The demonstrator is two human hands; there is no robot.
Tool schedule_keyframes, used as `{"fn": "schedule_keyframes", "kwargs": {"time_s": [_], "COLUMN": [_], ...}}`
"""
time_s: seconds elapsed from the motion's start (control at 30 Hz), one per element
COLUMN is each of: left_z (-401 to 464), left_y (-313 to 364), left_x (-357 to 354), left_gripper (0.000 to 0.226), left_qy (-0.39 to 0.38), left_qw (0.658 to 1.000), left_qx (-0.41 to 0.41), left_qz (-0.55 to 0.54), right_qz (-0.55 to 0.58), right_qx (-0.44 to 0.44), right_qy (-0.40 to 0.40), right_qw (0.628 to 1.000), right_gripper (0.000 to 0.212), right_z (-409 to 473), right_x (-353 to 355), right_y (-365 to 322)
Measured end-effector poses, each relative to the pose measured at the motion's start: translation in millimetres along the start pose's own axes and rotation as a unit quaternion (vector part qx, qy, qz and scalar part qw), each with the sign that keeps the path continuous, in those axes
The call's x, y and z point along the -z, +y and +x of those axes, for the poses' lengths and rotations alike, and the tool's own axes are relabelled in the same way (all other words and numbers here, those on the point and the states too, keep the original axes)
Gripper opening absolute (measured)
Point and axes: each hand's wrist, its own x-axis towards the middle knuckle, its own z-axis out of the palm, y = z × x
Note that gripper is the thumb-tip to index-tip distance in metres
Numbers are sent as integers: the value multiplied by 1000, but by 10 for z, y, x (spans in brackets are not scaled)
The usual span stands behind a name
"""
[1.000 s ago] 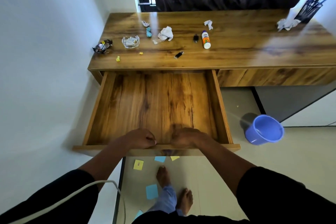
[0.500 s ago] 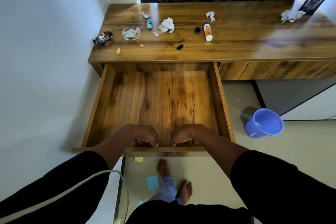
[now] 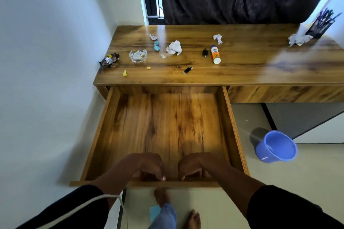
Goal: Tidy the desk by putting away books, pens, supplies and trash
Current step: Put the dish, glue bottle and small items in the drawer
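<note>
Wooden desk (image 3: 242,72) is the landmark; its left-hand drawer (image 3: 163,128) stands pulled far out below the top, bare inside. Both hands hook over the drawer's front rail (image 3: 173,183): left hand (image 3: 147,165) and right hand (image 3: 195,165), fingers curled down around the rail, side by side near its middle. Risk, as I judge it: the drawer looks close to full extension, so more pull could drag it off its runners and tip it toward the bare feet below. Blue bucket (image 3: 277,147) sits on the floor, right of the drawer, under the desk's open side. On the desk top, counted: one black mesh pen holder (image 3: 320,26) at the far right corner; four crumpled papers, the largest (image 3: 174,48) mid-left, one (image 3: 299,39) by the holder, two smaller at the back; one glass dish (image 3: 138,55); one glue stick (image 3: 215,54); one snack wrapper (image 3: 109,60) at the left edge; two small black items; two yellow scraps near the front edge.
</note>
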Motion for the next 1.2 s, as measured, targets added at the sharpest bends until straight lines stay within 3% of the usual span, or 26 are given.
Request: {"fn": "schedule_keyframes", "kwargs": {"time_s": [0.07, 0.17, 0.27, 0.37, 0.5, 0.7, 0.87, 1.0, 1.2], "left_z": [-11, 6, 30, 70, 42, 106, 361, 571, 904], "left_y": [-51, -238, -422, -626, -815, -925, -884, -870, -1077], "left_x": [80, 334, 707, 1171, 1876, 2807, 3308, 3712, 4269], "left_gripper": [37, 22, 14, 27, 3, 5, 35, 61, 113], "left_qy": [4, 47, 153, 286, 394, 501, 544, 589, 546], "left_qw": [1000, 992, 977, 948, 908, 854, 832, 801, 829], "left_qx": [-28, -26, -46, -71, -54, -39, 0, 53, 106], "left_qz": [-5, -113, -138, -115, -127, -132, -110, -94, -64], "right_qz": [5, 43, 43, 49, 83, 57, 25, -22, -104], "right_qx": [-7, -16, -7, -2, -2, -75, -51, -39, -85], "right_qy": [4, 49, 133, 231, 351, 427, 454, 410, 373], "right_qw": [1000, 998, 990, 972, 933, 899, 889, 911, 918], "right_gripper": [43, 45, 28, 5, 27, 17, 35, 65, 82], "right_z": [42, 140, 272, 359, 282, 334, 508, 777, 1053], "right_x": [52, 256, 641, 1172, 1963, 2941, 3356, 3637, 3946], "right_y": [44, 129, 184, 165, 56, 190, 291, 230, 180]}}
